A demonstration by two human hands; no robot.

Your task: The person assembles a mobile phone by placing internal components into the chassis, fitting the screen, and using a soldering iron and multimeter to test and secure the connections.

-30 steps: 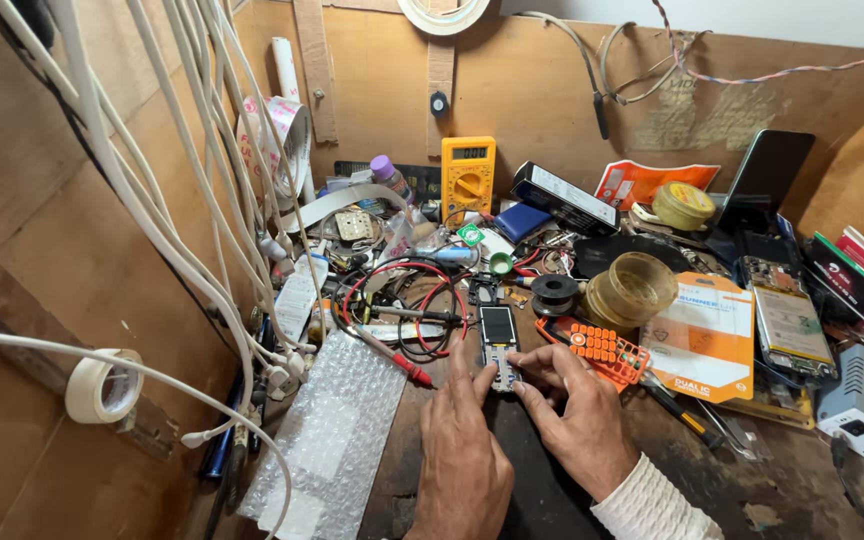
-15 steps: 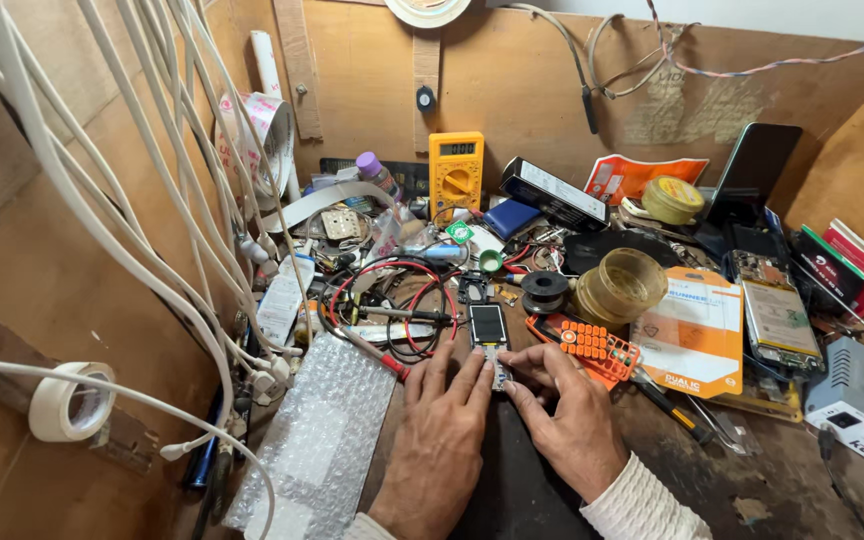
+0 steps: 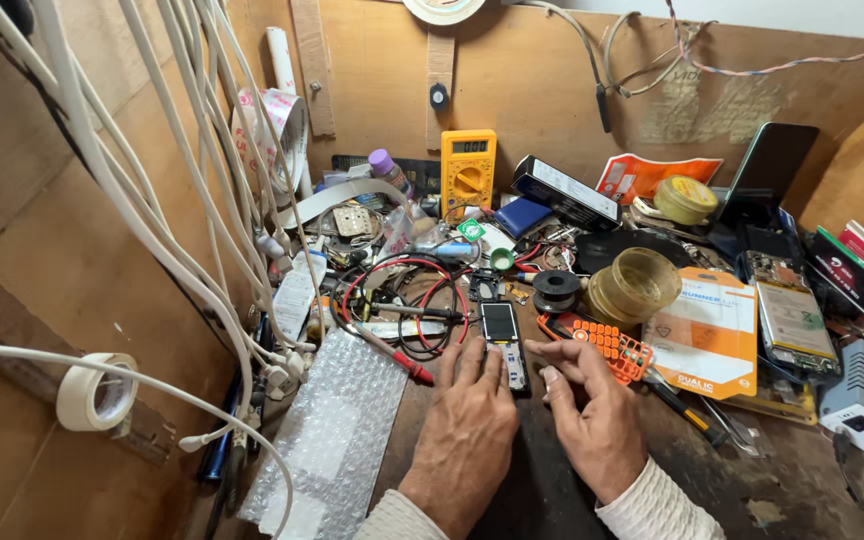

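Cluttered wooden workbench [image 3: 752, 500], seen from above. Left hand [image 3: 467, 430] lies flat, fingertips touching the left edge of a small bar phone [image 3: 504, 342] with a dark screen. Right hand [image 3: 592, 410] rests just right of the phone, fingers curled, thumb near its lower end. Orange keypad piece [image 3: 602, 343] just beyond the right fingers. Bubble wrap [image 3: 337, 430] left of the left hand. Red and black probe leads [image 3: 407, 300] coil behind. Yellow multimeter [image 3: 468, 172] stands against the back wall.

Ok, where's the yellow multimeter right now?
In the head view the yellow multimeter leans against the wooden back wall, centre-left, beyond the small phone at both hands' fingertips and left of the black box.
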